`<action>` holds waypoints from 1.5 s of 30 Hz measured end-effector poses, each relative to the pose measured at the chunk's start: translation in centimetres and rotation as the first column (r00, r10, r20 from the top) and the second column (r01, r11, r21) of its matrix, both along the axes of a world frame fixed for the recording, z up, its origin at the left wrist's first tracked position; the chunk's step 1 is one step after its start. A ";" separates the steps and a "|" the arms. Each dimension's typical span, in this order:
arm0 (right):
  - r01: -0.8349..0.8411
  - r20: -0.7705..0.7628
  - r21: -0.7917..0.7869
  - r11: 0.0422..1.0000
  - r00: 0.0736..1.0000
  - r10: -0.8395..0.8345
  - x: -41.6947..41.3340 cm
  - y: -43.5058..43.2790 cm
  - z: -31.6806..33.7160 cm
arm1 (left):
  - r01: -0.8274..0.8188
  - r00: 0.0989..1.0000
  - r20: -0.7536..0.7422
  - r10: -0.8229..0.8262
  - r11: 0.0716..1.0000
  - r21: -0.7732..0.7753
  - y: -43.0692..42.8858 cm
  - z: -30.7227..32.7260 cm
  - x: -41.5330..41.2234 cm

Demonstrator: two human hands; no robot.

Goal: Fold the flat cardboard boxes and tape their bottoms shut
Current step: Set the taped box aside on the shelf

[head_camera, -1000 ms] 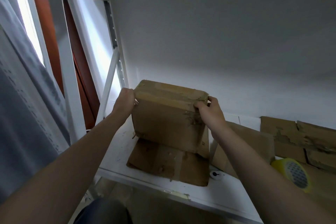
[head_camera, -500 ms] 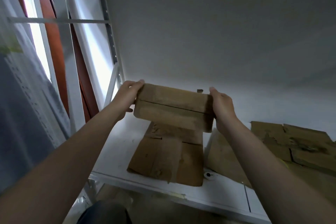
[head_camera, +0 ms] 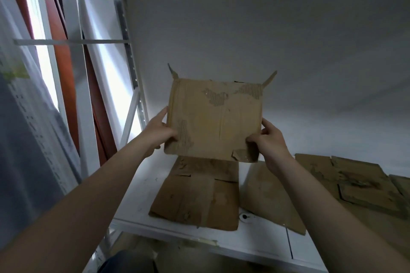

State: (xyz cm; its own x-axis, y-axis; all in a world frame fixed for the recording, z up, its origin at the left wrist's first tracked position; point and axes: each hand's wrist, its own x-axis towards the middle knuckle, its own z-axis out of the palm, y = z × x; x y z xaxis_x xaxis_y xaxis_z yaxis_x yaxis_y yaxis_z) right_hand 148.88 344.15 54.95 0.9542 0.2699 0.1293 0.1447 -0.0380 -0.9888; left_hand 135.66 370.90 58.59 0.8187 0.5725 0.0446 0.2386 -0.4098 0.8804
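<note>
White shelf [head_camera: 142,195] below holds flat cardboard [head_camera: 199,195]; you've raised the folded box [head_camera: 215,117] off it, bottom seemingly toward you for checking. Your left hand [head_camera: 158,133] and right hand [head_camera: 269,139] grip its lower sides.

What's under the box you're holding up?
Below the box, a flattened cardboard piece lies on the white shelf. The box covers its far edge, so I can't see what sits there.
</note>
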 end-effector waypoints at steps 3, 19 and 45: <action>0.004 0.053 -0.052 0.999 0.999 -0.001 0.1 -0.1 0.1 | -0.024 1.000 -0.019 0.022 0.995 -0.096 -0.4 -0.2 -0.2; -0.062 0.071 -0.145 0.987 0.995 0.073 0.7 4.8 -2.4 | -0.070 0.993 0.085 0.082 0.987 -0.143 3.7 -3.8 1.6; -0.157 0.086 -0.112 0.981 0.982 0.167 12.8 34.7 -16.7 | -0.170 0.984 0.002 0.176 0.955 -0.243 31.5 -17.5 14.7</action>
State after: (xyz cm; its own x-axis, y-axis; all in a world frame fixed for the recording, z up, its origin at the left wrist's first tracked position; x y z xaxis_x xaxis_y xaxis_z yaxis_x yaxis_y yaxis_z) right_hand 161.67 378.87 38.26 0.8815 0.4365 0.1799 0.2501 -0.1086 -0.9621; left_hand 150.39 402.39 41.14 0.7066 0.7012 -0.0946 0.2655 -0.1389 0.9541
